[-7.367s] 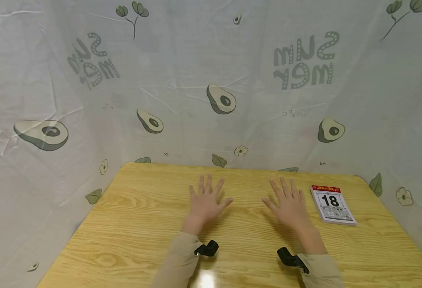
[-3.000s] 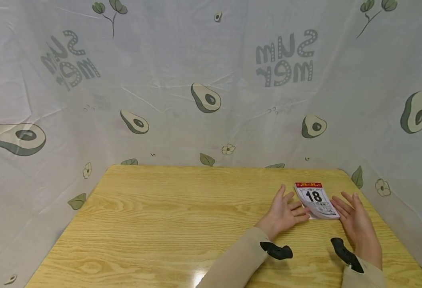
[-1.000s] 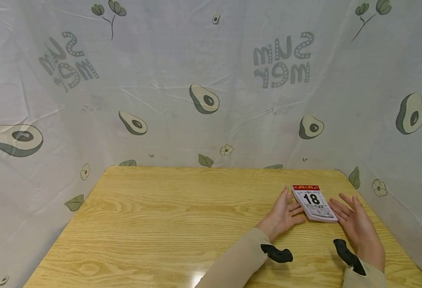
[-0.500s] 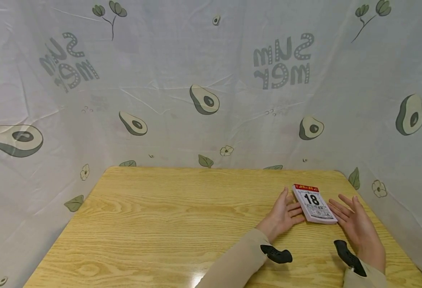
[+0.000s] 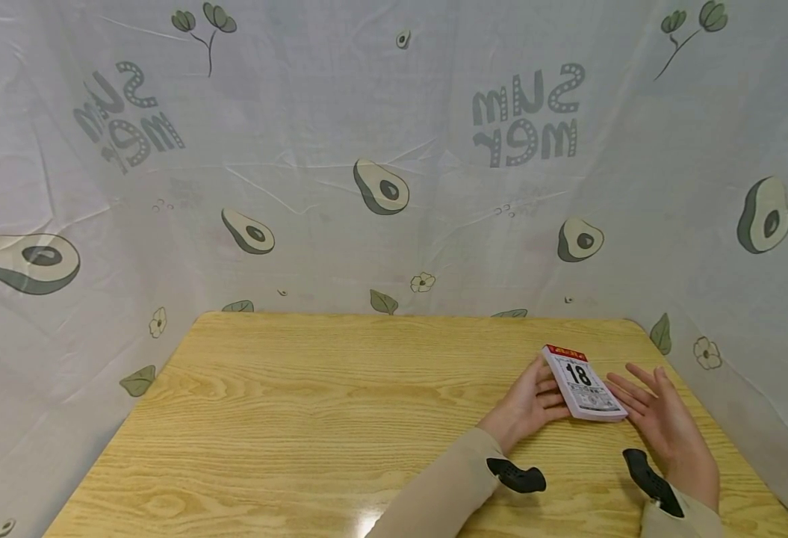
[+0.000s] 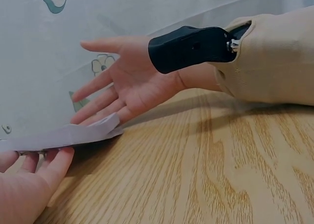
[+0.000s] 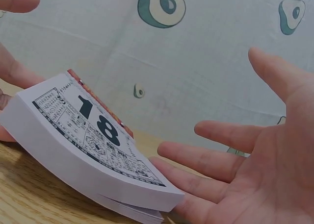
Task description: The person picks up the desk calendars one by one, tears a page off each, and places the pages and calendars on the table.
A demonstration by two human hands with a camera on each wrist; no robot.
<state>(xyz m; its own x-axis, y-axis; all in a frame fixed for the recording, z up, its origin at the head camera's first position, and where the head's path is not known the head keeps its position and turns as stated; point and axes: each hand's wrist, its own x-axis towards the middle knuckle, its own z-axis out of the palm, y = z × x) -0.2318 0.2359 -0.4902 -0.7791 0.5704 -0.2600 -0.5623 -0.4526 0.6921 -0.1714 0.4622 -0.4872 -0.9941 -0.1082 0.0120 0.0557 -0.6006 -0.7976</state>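
Observation:
A tear-off calendar pad (image 5: 582, 381) with a red top strip and a large "18" is at the right end of the wooden table (image 5: 313, 403). My left hand (image 5: 533, 400) is at its left side, fingers under that edge, thumb free above it. The pad (image 7: 93, 150) tilts, its left side raised off the wood. My right hand (image 5: 659, 422) is open, palm toward the pad, its straight fingers (image 7: 206, 162) touching the pad's lower right corner. In the left wrist view the pad (image 6: 68, 135) rests on my left fingers (image 6: 54, 162). Both wrists carry black camera mounts (image 5: 516, 475).
A white cloth with avocado prints (image 5: 394, 149) hangs close behind and on both sides of the table. The table's right edge (image 5: 743, 448) runs just beyond my right hand. Bare wood stretches to the left of the hands.
Within the last second the pad's left side has risen on my left fingers and the pad has shifted slightly left. My right hand has closed in on its right corner.

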